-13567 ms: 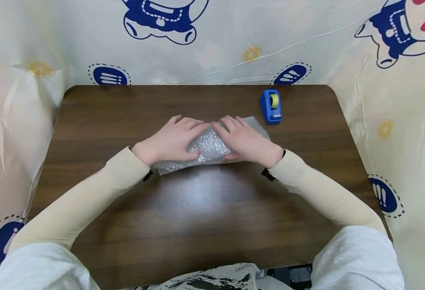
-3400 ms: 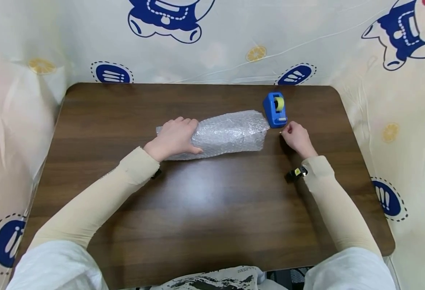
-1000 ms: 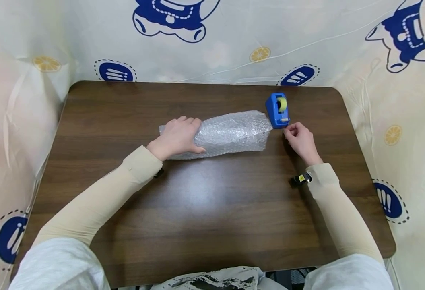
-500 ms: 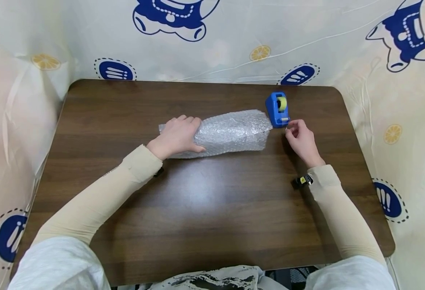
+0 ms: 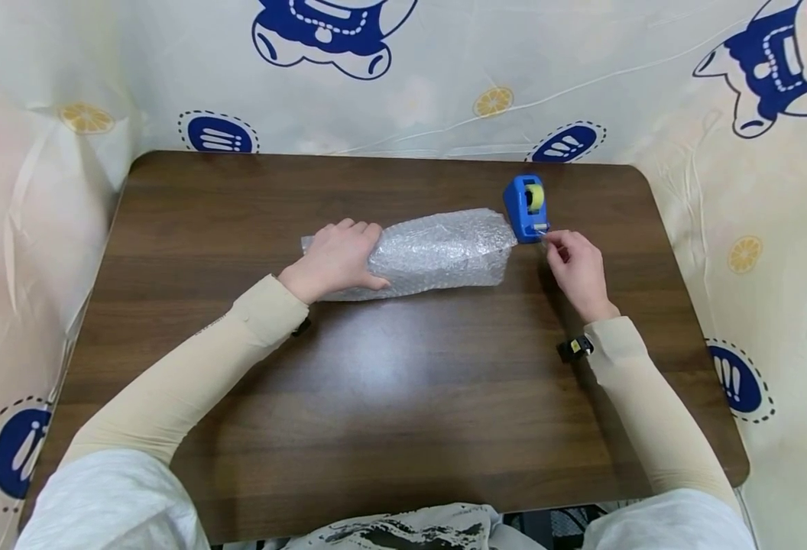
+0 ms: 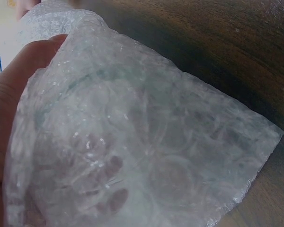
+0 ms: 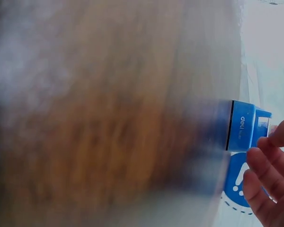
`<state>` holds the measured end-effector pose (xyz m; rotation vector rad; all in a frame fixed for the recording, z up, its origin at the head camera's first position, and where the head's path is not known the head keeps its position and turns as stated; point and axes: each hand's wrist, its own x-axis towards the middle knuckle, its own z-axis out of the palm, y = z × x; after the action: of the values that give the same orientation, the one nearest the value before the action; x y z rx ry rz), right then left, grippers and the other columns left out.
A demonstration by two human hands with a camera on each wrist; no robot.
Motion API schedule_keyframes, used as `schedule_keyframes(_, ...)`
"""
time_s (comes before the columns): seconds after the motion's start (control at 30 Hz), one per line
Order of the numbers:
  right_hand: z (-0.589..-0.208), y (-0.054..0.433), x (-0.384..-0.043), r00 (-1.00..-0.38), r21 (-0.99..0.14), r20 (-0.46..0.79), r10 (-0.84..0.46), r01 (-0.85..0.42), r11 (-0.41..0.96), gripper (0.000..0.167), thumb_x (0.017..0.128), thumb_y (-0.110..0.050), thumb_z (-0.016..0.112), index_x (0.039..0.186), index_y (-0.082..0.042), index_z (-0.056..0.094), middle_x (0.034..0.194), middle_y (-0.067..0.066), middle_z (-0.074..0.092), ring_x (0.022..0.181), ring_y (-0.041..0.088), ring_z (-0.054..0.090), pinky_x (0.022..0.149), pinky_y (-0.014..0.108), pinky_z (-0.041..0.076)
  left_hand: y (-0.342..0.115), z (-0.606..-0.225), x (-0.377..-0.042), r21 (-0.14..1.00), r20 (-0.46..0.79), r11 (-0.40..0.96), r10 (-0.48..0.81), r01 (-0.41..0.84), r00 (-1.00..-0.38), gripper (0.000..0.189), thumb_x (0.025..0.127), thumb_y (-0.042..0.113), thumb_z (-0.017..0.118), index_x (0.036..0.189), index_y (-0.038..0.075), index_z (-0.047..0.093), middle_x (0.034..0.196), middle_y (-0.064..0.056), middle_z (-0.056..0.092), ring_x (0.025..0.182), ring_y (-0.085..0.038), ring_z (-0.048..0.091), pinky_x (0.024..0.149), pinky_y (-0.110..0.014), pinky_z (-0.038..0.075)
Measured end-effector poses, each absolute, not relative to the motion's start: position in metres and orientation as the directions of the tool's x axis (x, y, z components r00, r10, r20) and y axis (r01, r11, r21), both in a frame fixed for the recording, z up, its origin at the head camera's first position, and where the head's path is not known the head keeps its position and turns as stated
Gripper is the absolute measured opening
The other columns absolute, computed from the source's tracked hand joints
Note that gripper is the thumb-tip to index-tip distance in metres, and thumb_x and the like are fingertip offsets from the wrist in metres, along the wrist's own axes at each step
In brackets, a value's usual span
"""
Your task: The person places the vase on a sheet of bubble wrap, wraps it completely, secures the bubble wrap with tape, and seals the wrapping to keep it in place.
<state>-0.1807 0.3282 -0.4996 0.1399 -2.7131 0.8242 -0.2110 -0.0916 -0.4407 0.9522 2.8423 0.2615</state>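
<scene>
A roll of bubble wrap [image 5: 445, 248] lies across the table, its loose end spread wide in the left wrist view, where the wrap [image 6: 146, 127] fills most of the picture. My left hand [image 5: 340, 258] grips its left end, thumb on the near side and fingers over the top. At the roll's right end stands a blue tape dispenser [image 5: 519, 206] with a yellow-cored tape roll. My right hand [image 5: 578, 275] is just in front of the dispenser's cutter, with thumb and forefinger pinching the end of the clear tape [image 5: 543, 234].
A dark wooden table [image 5: 376, 428] with rounded corners carries these things. Pale printed curtains [image 5: 376, 114] hang close round its back and sides. The person's clothed lap [image 5: 403, 528] is at the near edge.
Earlier both hands lay on the bubble wrap; the right has since gone to the tape dispenser. In the last second it has drawn slightly right and nearer. The left hand stays put.
</scene>
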Motion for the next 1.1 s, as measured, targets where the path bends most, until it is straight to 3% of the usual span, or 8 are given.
schedule_keyframes(0.13, -0.4984, 0.3281, -0.1787, -0.948, -0.532, 0.319, 0.008, -0.172, 0.829, 0.017, 0.099, -0.004, 0.063, 0.116, -0.001, 0.064, 0.104, 0.017, 0.071, 0.085, 0.03, 0.066, 0.08, 0.039, 0.052, -0.0916, -0.441, -0.2112, 0.21, -0.074, 0.786, 0.606, 0.581, -0.792, 0.076, 0.076, 0.057, 0.086, 0.122, 0.001, 0.062, 0.113, -0.015, 0.07, 0.102, -0.038, 0.063, 0.081, -0.051, 0.055)
schedule_keyframes(0.37, -0.4972, 0.3279, -0.1763, -0.941, -0.461, 0.332, -0.064, -0.221, 0.86, 0.03, 0.098, -0.004, 0.064, 0.126, -0.007, 0.075, 0.09, 0.015, 0.065, 0.075, 0.03, 0.056, 0.067, 0.043, 0.043, -0.092, -0.4423, -0.2115, 0.213, -0.074, 0.785, 0.607, 0.582, -0.791, 0.076, 0.076, 0.057, 0.086, 0.123, 0.002, 0.062, 0.111, -0.015, 0.07, 0.101, -0.037, 0.064, 0.08, -0.049, 0.055)
schedule_keyframes(0.6, -0.5003, 0.3286, -0.179, -0.944, -0.46, 0.323, -0.068, -0.219, 0.861, 0.03, 0.097, -0.001, 0.065, 0.125, -0.004, 0.075, 0.093, 0.017, 0.067, 0.074, 0.03, 0.056, 0.068, 0.043, 0.043, -0.0918, -0.4415, -0.211, 0.211, -0.069, 0.786, 0.605, 0.581, -0.793, 0.075, 0.076, 0.056, 0.086, 0.121, 0.002, 0.062, 0.11, -0.013, 0.07, 0.099, -0.037, 0.064, 0.079, -0.049, 0.055)
schedule_keyframes(0.9, -0.5025, 0.3261, -0.1845, -0.965, -0.589, 0.261, -0.004, -0.163, 0.791, 0.029, 0.099, -0.002, 0.059, 0.123, 0.002, 0.074, 0.091, 0.019, 0.065, 0.078, 0.026, 0.052, 0.07, 0.024, 0.038, -0.0909, -0.4401, -0.2096, 0.209, -0.078, 0.787, 0.605, 0.58, -0.793, 0.074, 0.076, 0.056, 0.086, 0.12, 0.001, 0.062, 0.11, -0.015, 0.07, 0.101, -0.038, 0.063, 0.079, -0.05, 0.055)
schedule_keyframes(1.1, -0.5032, 0.3279, -0.1826, -0.986, -0.614, 0.169, -0.001, -0.106, 0.782, 0.031, 0.101, -0.006, 0.056, 0.127, 0.003, 0.072, 0.098, 0.021, 0.066, 0.083, 0.029, 0.053, 0.072, 0.024, 0.039, -0.0916, -0.4409, -0.2106, 0.204, -0.07, 0.785, 0.607, 0.584, -0.792, 0.074, 0.076, 0.057, 0.086, 0.119, 0.002, 0.062, 0.11, -0.014, 0.07, 0.1, -0.037, 0.063, 0.079, -0.05, 0.055)
